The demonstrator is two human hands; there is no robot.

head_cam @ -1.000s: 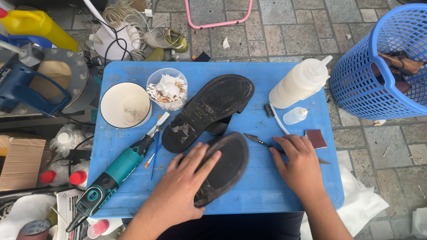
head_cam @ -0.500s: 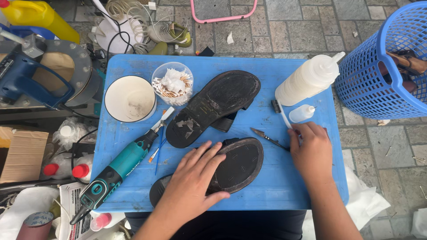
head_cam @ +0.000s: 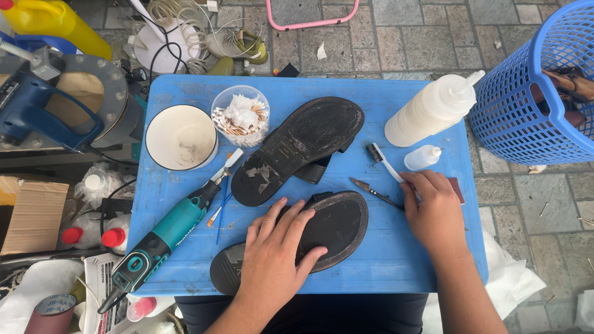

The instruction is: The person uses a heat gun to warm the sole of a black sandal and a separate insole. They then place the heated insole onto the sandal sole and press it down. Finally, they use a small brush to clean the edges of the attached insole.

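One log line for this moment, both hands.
left hand: flat on near shoe sole | right hand: on toothbrush handle | far sole: untouched

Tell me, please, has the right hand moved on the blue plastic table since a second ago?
Yes. The right hand moved away from the body, toward the small white squeeze bottle.

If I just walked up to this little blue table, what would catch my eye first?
Two dark shoes lie sole-up in the middle of the blue table; the left hand presses flat on the nearer one. The right hand rests to the right, touching a white-handled brush. A teal rotary tool lies slanted at the left, and a blue mesh basket stands off the table's right edge.
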